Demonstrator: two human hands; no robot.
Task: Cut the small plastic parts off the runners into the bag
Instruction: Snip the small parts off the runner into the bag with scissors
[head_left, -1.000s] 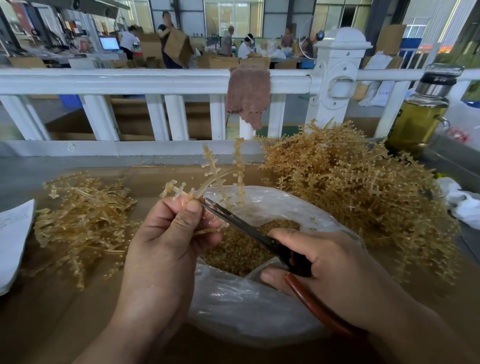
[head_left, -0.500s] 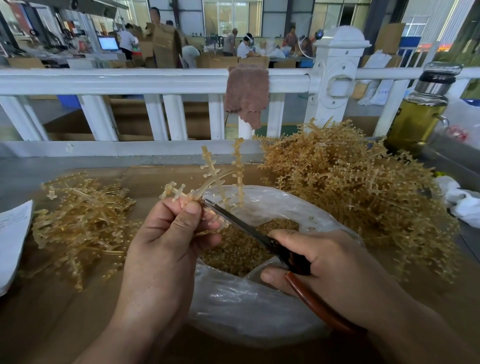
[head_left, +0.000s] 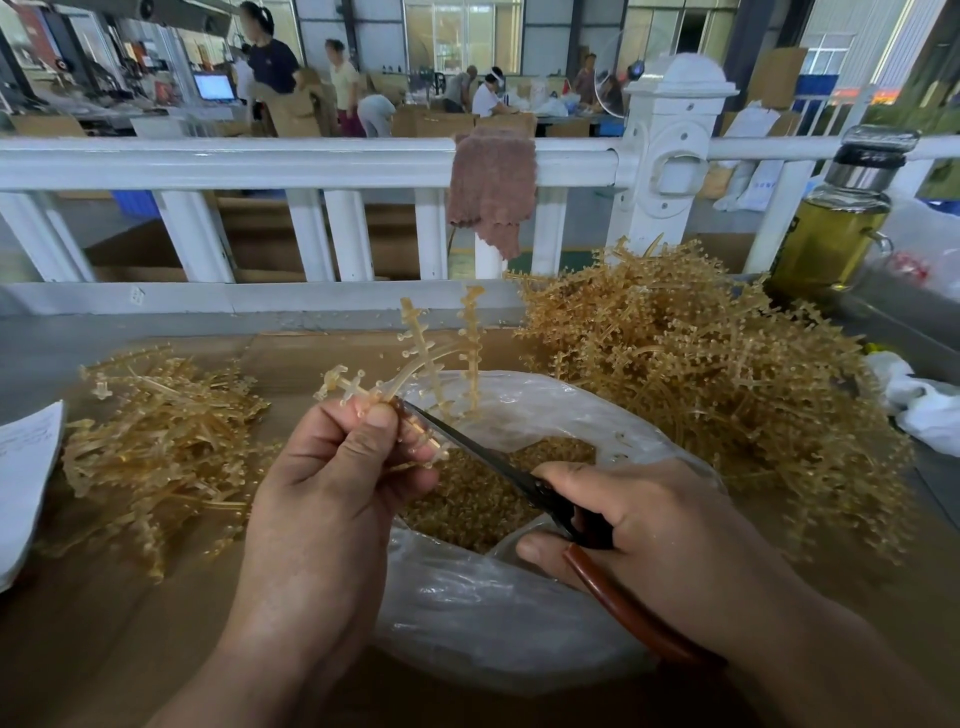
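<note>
My left hand (head_left: 332, 488) pinches an amber plastic runner (head_left: 426, 358) with small parts on its branches, held over the open clear plastic bag (head_left: 498, 613). My right hand (head_left: 644, 530) grips scissors (head_left: 498, 462) with a brown handle; the dark blades point up-left and their tip meets the runner right at my left thumb. Inside the bag lies a heap of cut small parts (head_left: 483, 493). Whether the blades are apart or together is hidden at the tip.
A big tangle of amber runners (head_left: 717, 374) lies right of the bag, a smaller pile of runners (head_left: 161, 436) on the left. White paper (head_left: 26, 478) at the left edge, a bottle of yellow liquid (head_left: 831, 223) back right, white railing (head_left: 311, 161) with a cloth (head_left: 491, 182) behind.
Almost nothing has moved; the scissors' tip stays at the runner beside my left thumb. People in the background have walked to the right.
</note>
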